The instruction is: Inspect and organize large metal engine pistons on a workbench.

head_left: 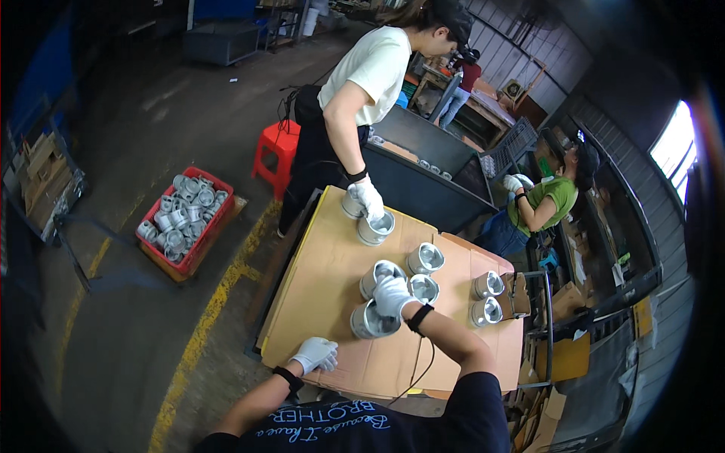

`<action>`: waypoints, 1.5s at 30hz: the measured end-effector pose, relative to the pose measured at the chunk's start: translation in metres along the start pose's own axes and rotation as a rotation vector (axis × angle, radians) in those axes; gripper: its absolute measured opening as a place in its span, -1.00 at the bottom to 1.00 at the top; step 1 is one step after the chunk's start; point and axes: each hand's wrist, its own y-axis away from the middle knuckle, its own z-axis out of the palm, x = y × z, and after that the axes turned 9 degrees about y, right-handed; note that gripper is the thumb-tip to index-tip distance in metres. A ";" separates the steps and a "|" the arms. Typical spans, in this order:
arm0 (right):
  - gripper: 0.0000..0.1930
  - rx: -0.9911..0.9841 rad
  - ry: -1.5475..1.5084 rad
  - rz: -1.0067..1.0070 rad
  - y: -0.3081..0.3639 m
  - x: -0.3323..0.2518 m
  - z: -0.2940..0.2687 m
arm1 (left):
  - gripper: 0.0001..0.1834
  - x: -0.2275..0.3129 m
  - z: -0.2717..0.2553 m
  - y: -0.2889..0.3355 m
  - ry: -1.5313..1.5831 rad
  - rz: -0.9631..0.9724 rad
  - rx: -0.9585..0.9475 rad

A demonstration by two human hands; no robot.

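Note:
My right hand (394, 296), in a white glove, reaches over a cluster of silvery cup-shaped pistons on a cardboard-covered table (317, 291). Its fingers are bent over the rim of the nearest piston (370, 326), partly hiding it. Another piston (371, 281) stands just beyond that hand, with a third piston (424, 288) to its right and a fourth piston (427, 259) farther back. My left hand (314, 353), also gloved, rests on the cardboard by the near edge, fingers loosely bent and holding nothing.
Across the table, a co-worker's gloved hand (368, 199) touches a piston (375, 229). Two pistons (485, 312) stand at the right beside a small cardboard box (515, 296). A red crate (181, 266) of pistons and a red stool (281, 147) are leftward. Another person (555, 200) works at right.

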 end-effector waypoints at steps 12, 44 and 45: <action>-0.62 0.027 -0.308 0.303 -0.057 0.040 0.027 | -0.66 -0.001 -0.002 -0.002 0.004 -0.068 -0.005; -0.61 -0.182 0.033 0.351 0.184 0.236 0.304 | -0.59 0.005 0.028 0.010 -0.130 -0.034 0.453; -0.59 -0.152 0.023 0.346 0.190 0.239 0.314 | -0.59 0.005 0.030 0.007 -0.134 -0.026 0.457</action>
